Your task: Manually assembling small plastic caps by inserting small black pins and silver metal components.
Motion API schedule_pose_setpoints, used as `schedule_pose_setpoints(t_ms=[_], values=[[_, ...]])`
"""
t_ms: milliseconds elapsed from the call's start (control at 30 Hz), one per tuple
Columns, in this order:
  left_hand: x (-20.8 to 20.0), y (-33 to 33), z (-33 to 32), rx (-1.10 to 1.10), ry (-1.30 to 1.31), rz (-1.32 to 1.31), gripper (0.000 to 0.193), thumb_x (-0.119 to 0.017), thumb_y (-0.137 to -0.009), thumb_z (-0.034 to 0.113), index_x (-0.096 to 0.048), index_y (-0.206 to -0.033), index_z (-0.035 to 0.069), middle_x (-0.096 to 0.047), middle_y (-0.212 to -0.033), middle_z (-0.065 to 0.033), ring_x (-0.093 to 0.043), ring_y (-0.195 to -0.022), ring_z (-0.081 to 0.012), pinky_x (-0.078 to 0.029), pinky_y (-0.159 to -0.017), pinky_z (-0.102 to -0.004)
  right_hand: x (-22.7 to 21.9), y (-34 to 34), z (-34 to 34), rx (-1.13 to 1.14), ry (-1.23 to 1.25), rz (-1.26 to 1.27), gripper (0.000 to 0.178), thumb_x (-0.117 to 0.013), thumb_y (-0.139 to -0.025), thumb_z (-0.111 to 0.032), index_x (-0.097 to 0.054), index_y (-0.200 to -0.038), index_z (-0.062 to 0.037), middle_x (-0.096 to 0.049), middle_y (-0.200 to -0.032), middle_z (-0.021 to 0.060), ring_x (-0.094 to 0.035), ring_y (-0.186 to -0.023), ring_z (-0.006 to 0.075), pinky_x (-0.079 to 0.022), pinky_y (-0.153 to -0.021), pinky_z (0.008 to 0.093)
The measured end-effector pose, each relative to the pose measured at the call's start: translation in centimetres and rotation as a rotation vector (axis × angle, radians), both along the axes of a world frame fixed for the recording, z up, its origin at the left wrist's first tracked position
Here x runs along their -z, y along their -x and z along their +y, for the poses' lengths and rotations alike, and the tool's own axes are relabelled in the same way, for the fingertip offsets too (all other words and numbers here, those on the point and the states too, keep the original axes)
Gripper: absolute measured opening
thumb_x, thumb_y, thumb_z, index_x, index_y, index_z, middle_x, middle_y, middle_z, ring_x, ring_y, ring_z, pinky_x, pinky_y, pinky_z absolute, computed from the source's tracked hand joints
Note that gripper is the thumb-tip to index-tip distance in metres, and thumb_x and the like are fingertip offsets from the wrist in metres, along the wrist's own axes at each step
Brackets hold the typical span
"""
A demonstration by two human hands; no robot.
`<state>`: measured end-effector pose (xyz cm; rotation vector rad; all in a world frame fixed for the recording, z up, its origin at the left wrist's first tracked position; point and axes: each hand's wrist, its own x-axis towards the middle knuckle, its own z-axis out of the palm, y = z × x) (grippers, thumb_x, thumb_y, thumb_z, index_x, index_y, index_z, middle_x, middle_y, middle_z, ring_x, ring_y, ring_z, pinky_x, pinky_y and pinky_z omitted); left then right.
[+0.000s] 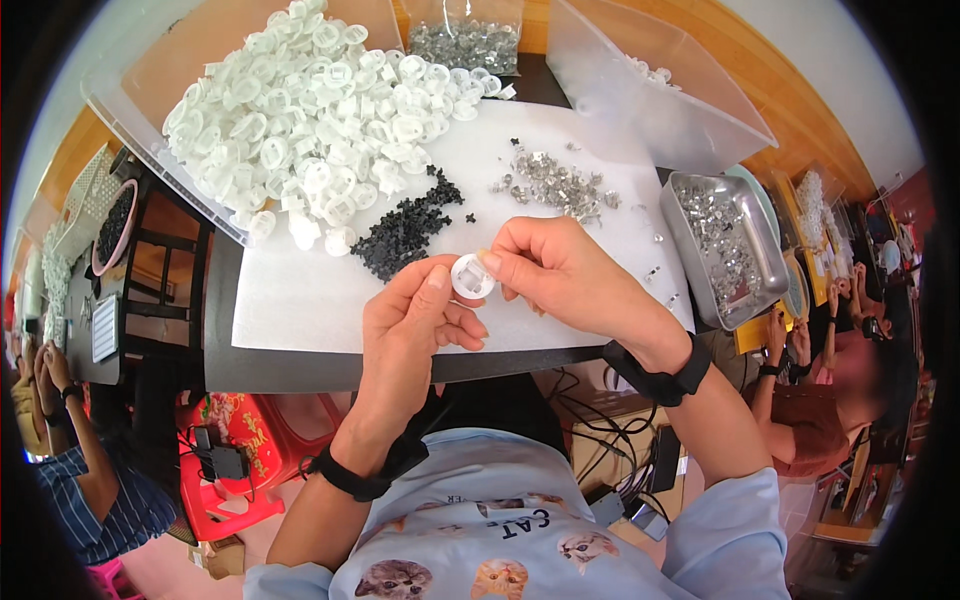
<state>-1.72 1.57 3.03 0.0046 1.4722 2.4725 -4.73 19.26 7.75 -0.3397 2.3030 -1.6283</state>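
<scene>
A round white plastic part (471,279) with a recessed middle is held up over the near edge of the white sheet (300,300). My left hand (410,310) pinches its left rim between thumb and fingers. At its upper right, the thumb and forefinger of my right hand (550,270) press against the same part; whether they also hold something small is hidden. Just beyond my left hand lies a pile of small black pieces (405,230). Small shiny metal pieces (555,185) are scattered beyond my right hand.
White plastic parts (300,120) spill from a clear bin at the far left. A metal tray (725,250) of small pieces stands at right, below another clear bin (650,80). A bag of metal pieces (465,45) lies at back. Other people work on both sides; a red stool (250,440) stands lower left.
</scene>
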Motion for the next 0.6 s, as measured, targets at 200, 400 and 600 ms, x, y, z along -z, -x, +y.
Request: schedule_pose_setpoints(t_ms=[200, 400, 600], values=[[0.7, 0.0, -0.1, 0.068, -0.033, 0.0, 0.024, -0.046, -0.1, 0.018, -0.054, -0.11, -0.001, -0.063, -0.084, -0.0114, -0.065, -0.069, -0.0152, -0.056, -0.057, -0.0249, 1.7, 0.3, -0.5, -0.002, -0.119, 0.239, 0.025, -0.056, -0.09, -0.017, -0.051, -0.074, 0.002, -0.054, -0.06, 0.0138, -0.054, -0.056, 0.0233, -0.041, -0.05, 0.0342], [-0.1, -0.1, -0.2, 0.132, -0.177, -0.089, 0.025, -0.046, -0.1, 0.019, -0.052, -0.113, -0.002, -0.063, -0.092, -0.0156, -0.065, -0.072, -0.0165, -0.056, -0.063, -0.0262, 0.9, 0.4, -1.7, 0.001, -0.136, 0.474, 0.018, -0.057, -0.089, -0.013, -0.05, -0.081, 0.0009, -0.058, -0.072, 0.0178, -0.057, -0.063, 0.0372, -0.044, -0.055, 0.0416], [0.5, -0.1, -0.7, 0.204, -0.278, -0.142, 0.031, -0.046, -0.099, 0.019, -0.051, -0.12, -0.003, -0.064, -0.094, -0.0175, -0.065, -0.072, -0.0169, -0.056, -0.063, -0.0261, 1.6, 0.3, -2.1, -0.046, -0.121, 0.601, 0.015, -0.058, -0.088, -0.011, -0.05, -0.082, 0.0, -0.058, -0.079, 0.0158, -0.057, -0.065, 0.0348, -0.046, -0.058, 0.0397]])
